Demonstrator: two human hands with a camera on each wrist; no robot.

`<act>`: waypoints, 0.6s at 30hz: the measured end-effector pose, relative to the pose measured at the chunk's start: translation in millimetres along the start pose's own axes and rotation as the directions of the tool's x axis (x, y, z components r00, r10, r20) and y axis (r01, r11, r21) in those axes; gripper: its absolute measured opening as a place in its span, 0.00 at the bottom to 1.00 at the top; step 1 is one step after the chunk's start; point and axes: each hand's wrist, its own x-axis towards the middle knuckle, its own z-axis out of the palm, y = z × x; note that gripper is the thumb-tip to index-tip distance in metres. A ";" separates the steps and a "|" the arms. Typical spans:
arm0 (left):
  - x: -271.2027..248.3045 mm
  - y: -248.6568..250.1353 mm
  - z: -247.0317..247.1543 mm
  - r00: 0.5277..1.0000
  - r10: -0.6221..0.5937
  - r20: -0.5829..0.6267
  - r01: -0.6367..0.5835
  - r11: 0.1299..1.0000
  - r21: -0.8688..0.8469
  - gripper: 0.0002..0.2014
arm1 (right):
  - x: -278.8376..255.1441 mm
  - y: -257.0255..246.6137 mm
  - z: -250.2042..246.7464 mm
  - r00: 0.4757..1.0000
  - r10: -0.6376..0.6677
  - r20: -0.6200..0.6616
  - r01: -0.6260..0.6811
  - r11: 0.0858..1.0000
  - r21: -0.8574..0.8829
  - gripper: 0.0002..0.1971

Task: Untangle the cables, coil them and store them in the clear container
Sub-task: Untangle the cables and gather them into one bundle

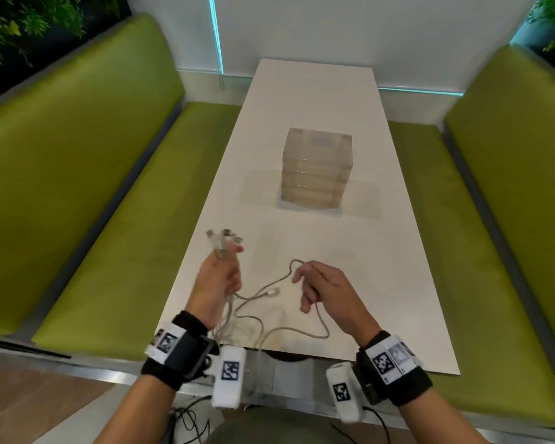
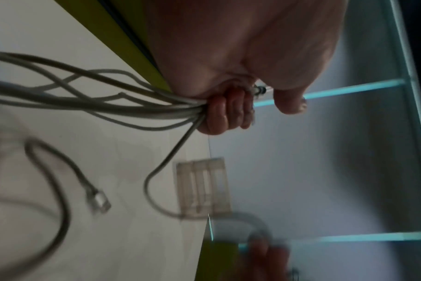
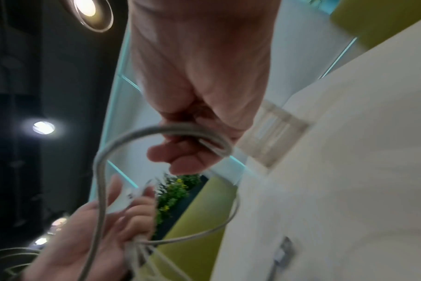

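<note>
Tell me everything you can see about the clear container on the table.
The clear container is a see-through plastic box, cube-like, with horizontal bands on its near side that look like stacked drawers or layers. It stands upright on the white table, near the middle and beyond both hands. Nothing touches it except the table; the cables lie nearer the person, apart from it. No cable is visible inside, though the blur hides details. Whether it has a lid I cannot tell.
</note>
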 end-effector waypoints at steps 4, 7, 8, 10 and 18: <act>-11.9 -17.5 29.4 0.989 -0.042 0.141 0.019 0.987 0.160 0.20 | 11.0 -23.8 22.9 0.995 -0.043 0.090 0.038 0.997 0.062 0.16; -13.5 -15.6 30.9 0.984 -0.095 0.152 0.087 0.995 0.059 0.18 | 16.7 -27.7 22.2 0.974 0.004 0.225 0.001 1.000 -0.019 0.16; -12.2 -14.1 29.4 0.984 -0.105 0.140 0.101 0.994 0.035 0.17 | 17.8 -26.1 22.6 0.961 0.022 0.277 0.007 0.995 -0.101 0.16; -11.1 -9.8 27.3 0.988 -0.118 0.098 0.114 0.992 0.051 0.15 | 18.3 -21.5 26.9 0.938 0.060 0.343 0.024 0.972 -0.236 0.16; 5.4 23.6 -31.1 0.981 -0.019 -0.191 -0.043 0.947 -0.319 0.11 | -2.0 13.2 0.9 0.901 0.250 0.354 -0.080 0.899 -0.431 0.13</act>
